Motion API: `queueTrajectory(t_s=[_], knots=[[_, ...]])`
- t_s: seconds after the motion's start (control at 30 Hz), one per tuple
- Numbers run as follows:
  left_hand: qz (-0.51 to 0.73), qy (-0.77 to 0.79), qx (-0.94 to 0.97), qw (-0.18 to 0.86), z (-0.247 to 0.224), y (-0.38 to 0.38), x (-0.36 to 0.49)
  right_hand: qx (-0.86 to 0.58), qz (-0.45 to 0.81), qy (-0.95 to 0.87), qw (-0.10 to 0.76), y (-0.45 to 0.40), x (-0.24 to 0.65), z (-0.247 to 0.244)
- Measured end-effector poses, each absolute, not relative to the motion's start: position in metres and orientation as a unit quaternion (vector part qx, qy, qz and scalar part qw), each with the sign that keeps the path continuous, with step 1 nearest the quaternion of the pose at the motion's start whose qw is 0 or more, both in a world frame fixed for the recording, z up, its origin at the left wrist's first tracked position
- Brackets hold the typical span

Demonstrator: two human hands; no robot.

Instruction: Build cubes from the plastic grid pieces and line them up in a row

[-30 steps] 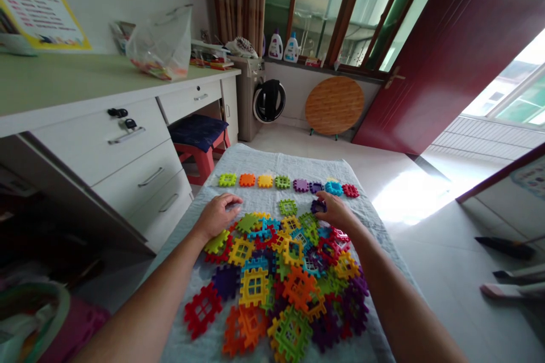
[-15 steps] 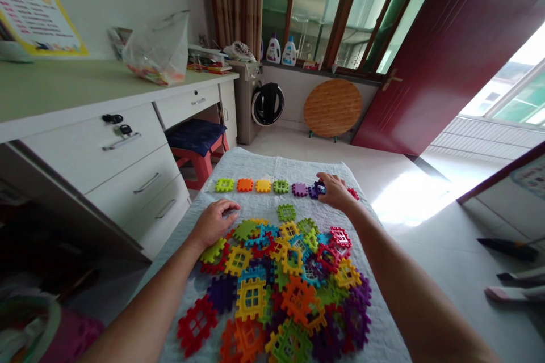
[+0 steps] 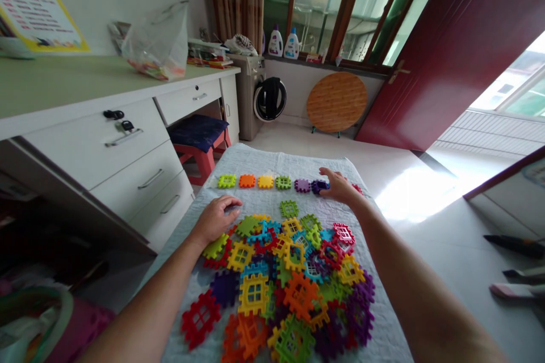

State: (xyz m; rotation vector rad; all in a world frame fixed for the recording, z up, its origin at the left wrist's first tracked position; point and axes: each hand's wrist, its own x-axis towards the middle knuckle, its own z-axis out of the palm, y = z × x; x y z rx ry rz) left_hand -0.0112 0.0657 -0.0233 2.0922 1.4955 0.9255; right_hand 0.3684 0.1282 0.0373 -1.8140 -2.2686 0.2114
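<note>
A row of toothed plastic building tiles lies across the far part of the cloth: a lime tile (image 3: 227, 181), an orange tile (image 3: 247, 181), a yellow tile (image 3: 265, 182), a green tile (image 3: 283, 182), a light purple tile (image 3: 302, 185) and a dark purple tile (image 3: 317, 186). My right hand (image 3: 339, 187) is over the row's right end, fingers apart, thumb beside the dark purple tile. It partly covers a red tile (image 3: 356, 188). My left hand (image 3: 216, 219) rests on the cloth, loosely open and holding nothing, left of the pile.
A heap of mixed tiles (image 3: 293, 255) covers the near part of the light blue cloth (image 3: 272, 165). One green tile (image 3: 289, 208) lies between heap and row. Left stands a white desk (image 3: 123, 147) with a stool (image 3: 200, 139); a pink basket (image 3: 80, 317) sits lower left.
My right hand's fingers have spread and lifted slightly off the dark purple tile, which shows more now. My left hand stays in place. The view has shifted a little.
</note>
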Motion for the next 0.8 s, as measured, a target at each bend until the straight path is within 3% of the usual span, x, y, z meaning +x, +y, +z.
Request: queueTrajectory(t_s=[0.13,0.3,0.57,0.8], knots=[[0.328,0.536,0.751,0.204,-0.024,0.066,-0.012,-0.579,0.118,-0.785,0.184,0.086,0.387,0.053],[0.335,0.533,0.751,0.201,-0.025,0.066,-0.012,-0.577,0.213,-0.775,0.144,0.017,0.408,0.052],[0.331,0.533,0.751,0.206,-0.021,0.061,-0.011,-0.574,0.161,-0.789,0.150,-0.002,0.398,0.029],[0.327,0.529,0.757,0.200,-0.021,0.064,-0.010,-0.622,0.168,-0.702,0.303,0.006,0.402,0.016]])
